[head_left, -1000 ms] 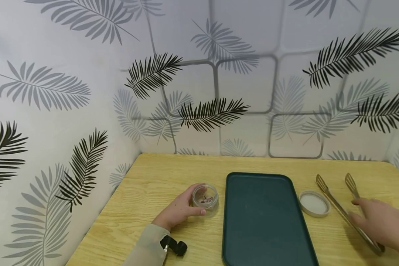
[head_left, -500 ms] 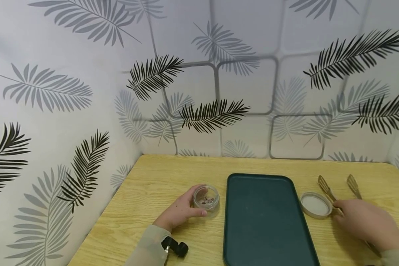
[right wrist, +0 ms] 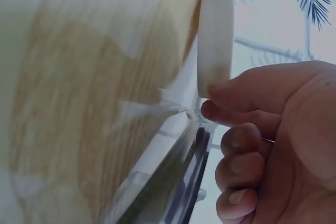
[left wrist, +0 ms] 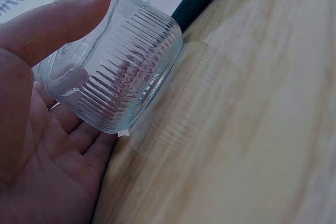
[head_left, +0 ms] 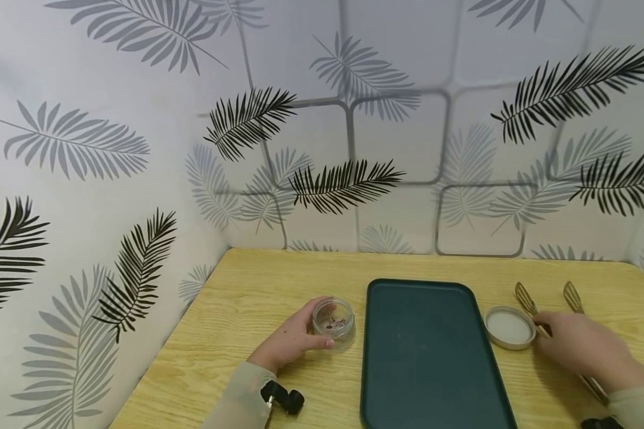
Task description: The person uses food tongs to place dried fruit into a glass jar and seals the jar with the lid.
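A clear ribbed glass jar (head_left: 334, 322) without its lid stands on the table, with small reddish-brown bits at the bottom. My left hand (head_left: 295, 339) grips it from the left, thumb along the near side and fingers behind; the thumb lies on the glass (left wrist: 126, 61) in the left wrist view. To the right, my right hand (head_left: 582, 345) has its thumb and index finger at the right edge of a round, pale lid (head_left: 508, 328), pinching the rim. The other fingers curl in. Beneath that hand lie metal tongs (head_left: 525, 298), their middle hidden by it.
A dark green rectangular tray (head_left: 429, 351) lies between jar and lid. The wooden table (head_left: 268, 274) meets a leaf-patterned wall (head_left: 397, 220) at the back and another at the left. Black wrist cameras sit at both sleeves.
My right hand has moved left from over the tongs to the lid's edge. The lid has shifted slightly away from me. My left hand keeps its hold on the jar.
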{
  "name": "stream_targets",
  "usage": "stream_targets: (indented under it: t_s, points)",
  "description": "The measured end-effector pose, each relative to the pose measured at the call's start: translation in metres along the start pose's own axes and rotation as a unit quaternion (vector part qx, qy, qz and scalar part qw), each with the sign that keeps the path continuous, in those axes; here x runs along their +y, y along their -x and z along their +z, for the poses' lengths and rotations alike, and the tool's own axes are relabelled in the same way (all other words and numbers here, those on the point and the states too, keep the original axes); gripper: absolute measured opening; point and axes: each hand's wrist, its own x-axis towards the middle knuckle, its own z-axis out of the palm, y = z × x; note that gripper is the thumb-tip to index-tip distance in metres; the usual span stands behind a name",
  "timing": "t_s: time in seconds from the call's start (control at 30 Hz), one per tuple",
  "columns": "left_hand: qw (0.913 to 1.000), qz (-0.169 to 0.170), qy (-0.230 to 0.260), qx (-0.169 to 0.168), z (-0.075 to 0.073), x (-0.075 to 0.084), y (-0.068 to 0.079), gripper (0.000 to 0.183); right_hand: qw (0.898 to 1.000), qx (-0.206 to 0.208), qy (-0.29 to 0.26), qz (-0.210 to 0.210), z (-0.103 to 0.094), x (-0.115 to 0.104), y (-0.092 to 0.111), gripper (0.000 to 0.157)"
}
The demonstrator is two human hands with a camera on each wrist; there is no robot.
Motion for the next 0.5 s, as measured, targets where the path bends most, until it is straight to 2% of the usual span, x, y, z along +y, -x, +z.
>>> stream_targets:
  t_s: [0.3,0.4,0.5]
  points:
    - [1.0000,-0.003,0.003,0.002,-0.002,0.003,0.001,0.079,0.996,0.067,-0.064,0.007,-0.005,-0.010,-0.001,0.050]
    - [1.0000,-0.004,0.006,0.003,-0.001,0.003,0.001,0.079,0.994,0.072,-0.081,0.002,-0.005,-0.014,-0.001,0.055]
    - [1.0000,-0.006,0.007,0.004,0.000,0.002,0.001,0.079,0.992,0.081,-0.101,-0.001,-0.004,-0.017,-0.002,0.053]
